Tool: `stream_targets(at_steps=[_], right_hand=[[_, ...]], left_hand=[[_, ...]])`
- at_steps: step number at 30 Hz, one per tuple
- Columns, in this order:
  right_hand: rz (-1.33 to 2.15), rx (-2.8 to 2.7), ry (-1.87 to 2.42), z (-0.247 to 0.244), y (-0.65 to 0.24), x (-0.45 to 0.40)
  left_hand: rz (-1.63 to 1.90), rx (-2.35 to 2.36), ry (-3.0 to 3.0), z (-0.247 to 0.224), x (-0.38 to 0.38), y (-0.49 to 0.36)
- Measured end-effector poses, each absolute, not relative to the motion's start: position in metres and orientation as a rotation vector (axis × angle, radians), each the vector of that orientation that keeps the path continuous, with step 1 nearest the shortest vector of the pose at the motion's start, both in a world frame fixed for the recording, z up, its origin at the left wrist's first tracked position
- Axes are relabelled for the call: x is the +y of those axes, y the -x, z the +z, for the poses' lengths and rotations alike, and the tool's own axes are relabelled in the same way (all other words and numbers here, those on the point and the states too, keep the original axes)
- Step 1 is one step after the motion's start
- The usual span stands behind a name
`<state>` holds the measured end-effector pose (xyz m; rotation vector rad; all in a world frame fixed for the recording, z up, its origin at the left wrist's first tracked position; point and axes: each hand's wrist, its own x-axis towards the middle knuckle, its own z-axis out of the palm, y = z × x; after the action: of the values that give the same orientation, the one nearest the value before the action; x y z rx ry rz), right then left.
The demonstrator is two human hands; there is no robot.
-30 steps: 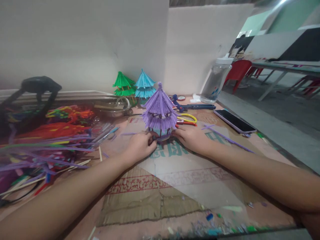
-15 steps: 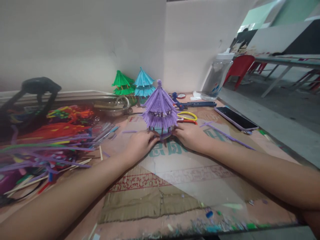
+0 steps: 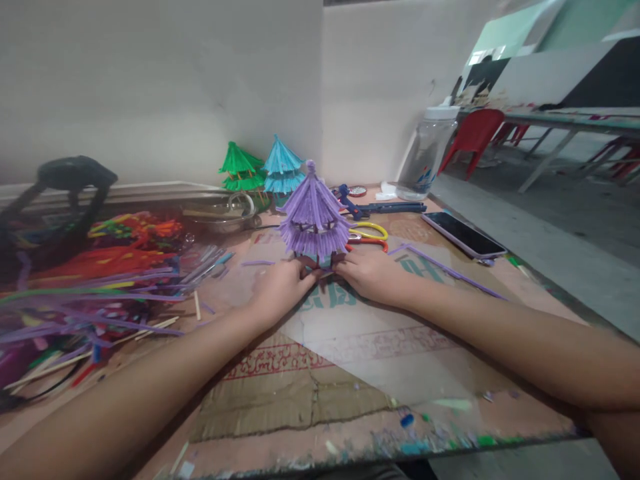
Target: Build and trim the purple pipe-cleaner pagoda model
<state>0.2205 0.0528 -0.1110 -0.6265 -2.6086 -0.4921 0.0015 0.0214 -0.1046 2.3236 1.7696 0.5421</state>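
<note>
A purple two-tiered pavilion model stands upright on the cardboard at the middle of the table. My left hand pinches the model's base from the left, its thumb near the front edge. From the right, my right hand has its fingers closed on the same base. The thin posts and base are partly hidden behind my fingers. Just behind my right hand lie scissors with yellow and red handles.
Green and blue pavilion models stand by the wall. A bottle, a phone and a glue gun lie around the right side. Coloured pipe cleaners are heaped on the left.
The whole view has shifted slightly. My fingers have moved closer together in front of the purple model's base, which now shows less.
</note>
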Motion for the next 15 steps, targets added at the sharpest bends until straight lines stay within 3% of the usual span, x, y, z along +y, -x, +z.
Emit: stream_targets(at_steps=[15], right_hand=[[-0.554, -2.623, 0.548, -0.11, -0.2261, 0.0473]], left_hand=[[0.448, 1.734, -2.513, -0.1057, 0.019, 0.004]])
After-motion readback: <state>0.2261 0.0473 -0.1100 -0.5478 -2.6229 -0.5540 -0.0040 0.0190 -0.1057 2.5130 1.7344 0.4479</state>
